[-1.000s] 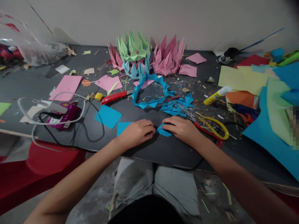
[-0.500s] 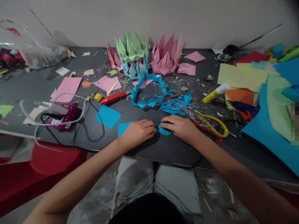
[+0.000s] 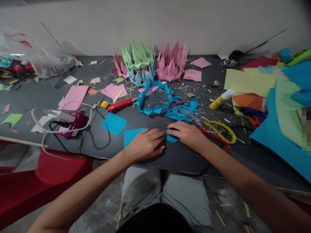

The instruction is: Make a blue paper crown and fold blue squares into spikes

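Observation:
A small folded piece of blue paper [image 3: 172,138] lies on the dark table in front of me. My right hand [image 3: 186,134] has its curled fingers pressed on that piece. From the other side, my left hand [image 3: 147,144] reaches its fingertips to the piece's left edge, its thumb held apart. Partly under the left hand is a flat blue paper square [image 3: 132,135], and another blue square [image 3: 114,123] lies farther left. Beyond my hands stands a ring of folded blue points [image 3: 155,110], with a heap of loose folded blue pieces [image 3: 181,111] beside it.
Red-handled scissors [image 3: 120,105] lie left of the ring; yellow-handled scissors [image 3: 233,132] lie right. A glue stick [image 3: 221,99], coloured sheets [image 3: 251,81] and pink [image 3: 172,66] and green [image 3: 136,55] paper crowns are around. A purple power adapter [image 3: 74,124] trails cables leftward.
My left thumb has spread away from its fingers, and the left fingertips are closer to the right hand. The whole view has shifted slightly.

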Demonstrator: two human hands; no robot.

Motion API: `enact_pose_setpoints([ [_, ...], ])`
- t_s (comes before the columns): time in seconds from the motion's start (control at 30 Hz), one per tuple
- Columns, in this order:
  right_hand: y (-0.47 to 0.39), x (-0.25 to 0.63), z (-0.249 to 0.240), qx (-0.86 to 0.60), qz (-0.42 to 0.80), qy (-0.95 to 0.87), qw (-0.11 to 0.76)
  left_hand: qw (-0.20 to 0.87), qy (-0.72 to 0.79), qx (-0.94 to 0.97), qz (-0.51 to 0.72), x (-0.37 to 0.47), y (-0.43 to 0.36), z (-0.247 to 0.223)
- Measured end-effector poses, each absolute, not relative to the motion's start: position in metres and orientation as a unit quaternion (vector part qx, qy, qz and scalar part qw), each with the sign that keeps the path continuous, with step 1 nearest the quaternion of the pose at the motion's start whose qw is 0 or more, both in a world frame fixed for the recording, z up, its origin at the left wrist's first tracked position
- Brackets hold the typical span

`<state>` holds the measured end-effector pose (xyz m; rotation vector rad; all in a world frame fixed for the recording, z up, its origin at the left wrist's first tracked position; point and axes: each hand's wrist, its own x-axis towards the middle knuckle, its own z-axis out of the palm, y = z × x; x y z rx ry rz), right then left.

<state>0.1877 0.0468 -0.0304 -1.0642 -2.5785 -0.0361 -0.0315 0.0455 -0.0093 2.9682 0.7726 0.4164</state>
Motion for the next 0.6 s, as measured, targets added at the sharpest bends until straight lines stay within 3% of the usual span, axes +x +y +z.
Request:
enact_pose_setpoints([
  [0.33,0.044,0.194,-0.025,-0.300,-0.038,-0.938,0.171,0.012,0.236,0.969,0.077,-0.023,0.045,-0.004],
  [0.6,0.046,0.199,-0.023,-0.452,0.058,-0.868,0.198,0.036,0.243,0.966,0.082,-0.025,0.045,-0.005],
])
